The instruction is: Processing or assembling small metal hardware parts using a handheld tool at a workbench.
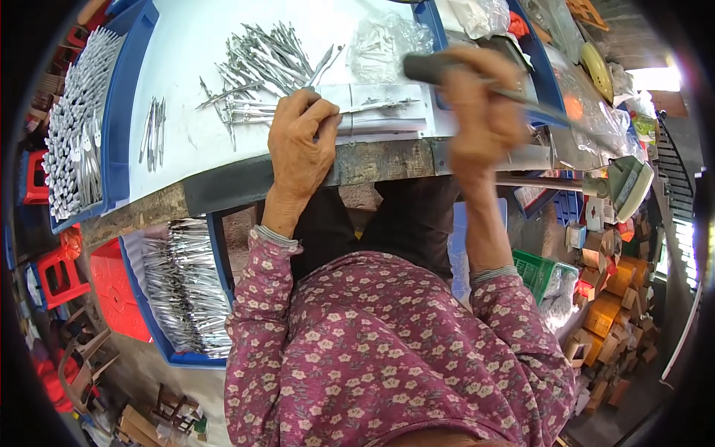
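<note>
My left hand (302, 141) rests at the table's front edge, fingers bent and pinched on a slim silvery metal piece (380, 105). That piece lies across a pale, flat-topped block (387, 127). My right hand (480, 112), smeared by motion, is raised to the right of the block. It grips a long tool with a thick dark end (424, 68) and a thin shaft slanting down to the right; blur hides its exact kind. Just beyond my left hand lies a loose heap of slim metal pieces (268, 59), with a few more (153, 134) set apart on the left.
A clear plastic bag of small white parts (391, 48) lies behind the block. Blue trays of metal pieces stand at the left (115, 112) and below the table (179, 363). A green-grey lamp-like head on an arm (629, 186) juts out at the right.
</note>
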{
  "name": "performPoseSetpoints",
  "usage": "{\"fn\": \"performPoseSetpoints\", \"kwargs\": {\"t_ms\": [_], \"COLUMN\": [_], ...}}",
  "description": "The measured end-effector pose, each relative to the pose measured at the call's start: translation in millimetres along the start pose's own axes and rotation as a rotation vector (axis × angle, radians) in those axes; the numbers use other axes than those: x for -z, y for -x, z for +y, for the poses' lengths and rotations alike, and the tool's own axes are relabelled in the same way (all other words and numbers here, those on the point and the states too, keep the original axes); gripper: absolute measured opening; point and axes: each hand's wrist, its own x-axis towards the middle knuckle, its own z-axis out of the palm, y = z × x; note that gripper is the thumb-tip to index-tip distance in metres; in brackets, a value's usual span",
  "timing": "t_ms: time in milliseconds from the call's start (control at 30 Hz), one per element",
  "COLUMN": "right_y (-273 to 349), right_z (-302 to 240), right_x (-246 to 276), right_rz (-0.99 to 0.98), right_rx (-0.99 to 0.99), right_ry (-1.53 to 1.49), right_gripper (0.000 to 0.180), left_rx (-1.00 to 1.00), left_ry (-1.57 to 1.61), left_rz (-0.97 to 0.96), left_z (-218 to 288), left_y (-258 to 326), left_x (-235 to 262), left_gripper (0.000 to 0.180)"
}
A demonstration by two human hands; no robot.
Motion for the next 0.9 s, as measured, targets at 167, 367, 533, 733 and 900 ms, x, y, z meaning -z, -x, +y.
{"fn": "performPoseSetpoints", "kwargs": {"t_ms": [167, 367, 533, 733, 900], "right_y": [19.2, 24.6, 13.2, -10.4, -26.5], "right_z": [16.3, 24.5, 27.1, 36.7, 62.3], "right_x": [-8.9, 14.3, 21.0, 5.5, -28.3], "right_rz": [-0.353, -0.206, -0.193, -0.313, -0.418], "right_rx": [-0.421, -0.641, -0.622, -0.336, -0.348], "right_ry": [0.128, -0.092, -0.125, 0.099, 0.127], "right_gripper": [0.021, 0.023, 0.022, 0.024, 0.014], "left_rx": [-0.032, 0.061, -0.149, -0.176, -0.115], "left_ry": [-0.044, -0.036, -0.158, -0.187, -0.082], "left_rz": [-0.008, -0.137, -0.192, -0.177, -0.071], "left_z": [-0.4, 10.3, 17.7, 14.1, 10.4], "left_y": [-2.1, -9.0, -16.6, -11.2, -11.9], "left_x": [-2.3, 6.6, -8.2, -16.1, -0.8], "left_gripper": [0.006, 0.013, 0.013, 0.012, 0.01]}}
